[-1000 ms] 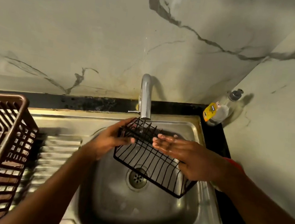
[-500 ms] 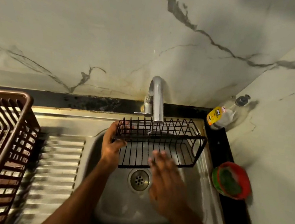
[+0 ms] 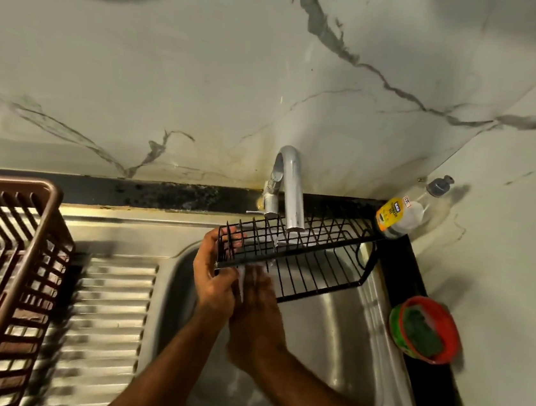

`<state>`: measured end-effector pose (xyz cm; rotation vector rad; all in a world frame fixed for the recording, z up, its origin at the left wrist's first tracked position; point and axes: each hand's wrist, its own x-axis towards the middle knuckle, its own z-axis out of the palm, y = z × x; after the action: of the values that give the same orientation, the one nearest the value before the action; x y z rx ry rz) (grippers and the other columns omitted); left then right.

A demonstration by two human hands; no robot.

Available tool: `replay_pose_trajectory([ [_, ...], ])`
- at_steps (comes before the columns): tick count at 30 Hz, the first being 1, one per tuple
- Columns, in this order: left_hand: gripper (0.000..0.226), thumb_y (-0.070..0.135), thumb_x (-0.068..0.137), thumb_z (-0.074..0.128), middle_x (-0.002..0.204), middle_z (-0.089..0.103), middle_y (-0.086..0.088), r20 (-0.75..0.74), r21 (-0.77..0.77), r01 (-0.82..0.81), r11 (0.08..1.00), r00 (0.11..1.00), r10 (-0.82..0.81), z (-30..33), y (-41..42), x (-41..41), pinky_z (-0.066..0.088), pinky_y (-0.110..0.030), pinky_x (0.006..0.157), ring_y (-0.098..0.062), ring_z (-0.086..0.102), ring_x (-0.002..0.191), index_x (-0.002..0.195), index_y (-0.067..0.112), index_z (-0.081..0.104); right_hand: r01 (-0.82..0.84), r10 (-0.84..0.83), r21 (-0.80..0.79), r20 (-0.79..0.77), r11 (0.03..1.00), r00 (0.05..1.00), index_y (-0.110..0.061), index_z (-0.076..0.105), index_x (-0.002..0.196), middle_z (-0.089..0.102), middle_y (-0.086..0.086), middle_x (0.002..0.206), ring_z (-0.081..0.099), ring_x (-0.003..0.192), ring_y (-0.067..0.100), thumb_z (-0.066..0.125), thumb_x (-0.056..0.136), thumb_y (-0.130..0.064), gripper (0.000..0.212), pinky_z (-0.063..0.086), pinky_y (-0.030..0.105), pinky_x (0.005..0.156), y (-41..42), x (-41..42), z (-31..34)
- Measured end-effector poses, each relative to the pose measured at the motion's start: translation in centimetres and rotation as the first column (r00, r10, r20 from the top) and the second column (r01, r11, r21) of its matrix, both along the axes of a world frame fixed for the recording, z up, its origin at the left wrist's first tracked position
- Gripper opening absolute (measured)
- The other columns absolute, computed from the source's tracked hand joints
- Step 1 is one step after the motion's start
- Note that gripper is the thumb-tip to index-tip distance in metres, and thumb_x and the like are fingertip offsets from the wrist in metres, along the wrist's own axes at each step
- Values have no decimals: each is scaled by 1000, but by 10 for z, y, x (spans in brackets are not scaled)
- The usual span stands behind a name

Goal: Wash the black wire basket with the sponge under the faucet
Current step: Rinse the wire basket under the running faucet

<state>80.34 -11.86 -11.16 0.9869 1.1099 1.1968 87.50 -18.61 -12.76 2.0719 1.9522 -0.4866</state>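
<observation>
The black wire basket (image 3: 306, 260) hangs over the steel sink (image 3: 338, 337), right under the chrome faucet (image 3: 290, 188), and water runs through it. My left hand (image 3: 216, 273) grips the basket's left end. My right hand (image 3: 260, 305) is below the basket's front left edge with straight fingers in the falling water, holding nothing. The green sponge (image 3: 422, 330) lies in a red bowl (image 3: 448, 337) on the black counter to the right of the sink, away from both hands.
A brown plastic dish rack (image 3: 3, 259) stands on the ribbed drainboard (image 3: 106, 318) at the left. A dish soap bottle (image 3: 402, 211) leans in the back right corner. Marble walls close the back and right sides.
My right hand has left the basket's inside and dropped below its front left edge into the water. The basket has swung level under the faucet, held by my left hand.
</observation>
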Motion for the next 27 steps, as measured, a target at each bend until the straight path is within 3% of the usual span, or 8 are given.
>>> replay_pose_trajectory([
  [6, 64, -4, 63, 52, 106, 73, 3, 30, 114, 44, 992, 998, -48, 10, 5, -5, 57, -23, 82, -18, 69, 104, 124, 12, 60, -255, 257, 42, -42, 966, 965, -22, -29, 148, -33, 0, 156, -32, 144, 18, 62, 88, -19, 109, -12, 40, 123, 2, 35, -4],
  [10, 63, 7, 65, 58, 106, 72, -12, 2, 206, 79, 975, 997, -81, 11, 13, -23, 58, -23, 81, -11, 70, 99, 126, -10, 60, -19, 19, 88, 6, 996, 1000, -24, -20, 156, -29, -4, 161, -24, 149, 16, 52, 81, 6, 109, 4, 38, 126, -8, 106, 12],
  [12, 77, 21, 57, 71, 103, 69, -18, 27, 247, 80, 966, 996, -90, 14, 11, -27, 57, -23, 80, -12, 69, 96, 124, -15, 59, 47, -51, 73, 50, 996, 997, -17, -22, 154, -31, 2, 159, -28, 147, 18, 48, 83, 6, 102, 12, 40, 126, -13, 126, 16],
  [14, 82, 30, 58, 75, 102, 67, -22, 30, 245, 87, 966, 995, -97, 11, 9, -26, 57, -25, 80, -15, 67, 95, 122, -17, 58, 154, -156, 51, 38, 987, 987, -13, -27, 151, -35, 8, 159, -31, 147, 23, 49, 87, -6, 99, 2, 42, 127, -12, 117, 17],
  [17, 60, 1, 63, 54, 101, 70, -12, 35, 165, -8, 986, 999, 2, 16, 1, -15, 55, -21, 81, -10, 67, 95, 122, -10, 62, 263, -265, 41, 54, 964, 963, -3, -30, 148, -38, 22, 154, -33, 145, 37, 56, 90, -28, 108, -13, 48, 123, -4, 74, 15],
  [20, 67, -2, 63, 48, 103, 76, 16, 62, 84, -87, 993, 995, 82, 22, -11, -5, 55, -16, 84, -1, 69, 101, 113, 33, 75, 133, -134, 32, 44, 991, 990, -1, -29, 149, -37, 30, 153, -36, 142, 45, 55, 90, -39, 110, -12, 54, 122, -3, 23, 5],
  [24, 70, 0, 63, 50, 117, 73, -5, 10, 8, -82, 997, 997, 82, 16, -11, -7, 57, -18, 78, -15, 70, 110, 132, 6, 63, -183, 182, -25, -31, 983, 983, -15, -34, 150, -46, 13, 154, -42, 141, 38, 62, 87, -33, 115, -14, 52, 121, -13, -1, -8],
  [27, 68, -4, 62, 48, 109, 76, -2, -18, 40, -69, 997, 997, 69, 16, -9, -17, 60, -22, 71, -7, 73, 95, 121, 21, 72, -281, 282, 30, -73, 959, 957, -26, -24, 154, -31, -1, 162, -24, 151, 26, 70, 83, -15, 119, -13, 40, 119, -13, 29, -2],
])
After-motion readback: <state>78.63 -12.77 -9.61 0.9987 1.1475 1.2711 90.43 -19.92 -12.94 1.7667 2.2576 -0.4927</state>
